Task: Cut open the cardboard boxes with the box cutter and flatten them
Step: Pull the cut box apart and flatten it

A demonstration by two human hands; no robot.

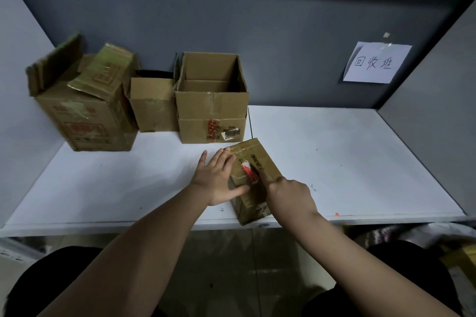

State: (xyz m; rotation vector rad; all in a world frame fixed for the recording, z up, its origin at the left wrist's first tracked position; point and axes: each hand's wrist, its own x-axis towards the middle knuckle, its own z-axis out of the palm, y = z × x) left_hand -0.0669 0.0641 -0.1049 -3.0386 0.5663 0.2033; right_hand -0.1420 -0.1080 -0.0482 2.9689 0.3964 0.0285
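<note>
Your left hand [221, 179] lies flat with straight fingers against the left side of the small sealed box [253, 180], thumb on its near face. Your right hand [289, 194] is curled, forefinger pressed along the taped top seam; whether it holds the cutter I cannot tell. The box sits at the table [360, 162] edge, lower centre. Three opened boxes [211, 110] stand upper left.

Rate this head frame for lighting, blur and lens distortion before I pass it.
Head view: dim, flat lighting with soft shadows; wide-angle bowing curves the table edge and the upper shelf; the small taped box and both hands, left and right, are fairly sharp; the corners are darker and softer; the paper sign is readable.
</note>
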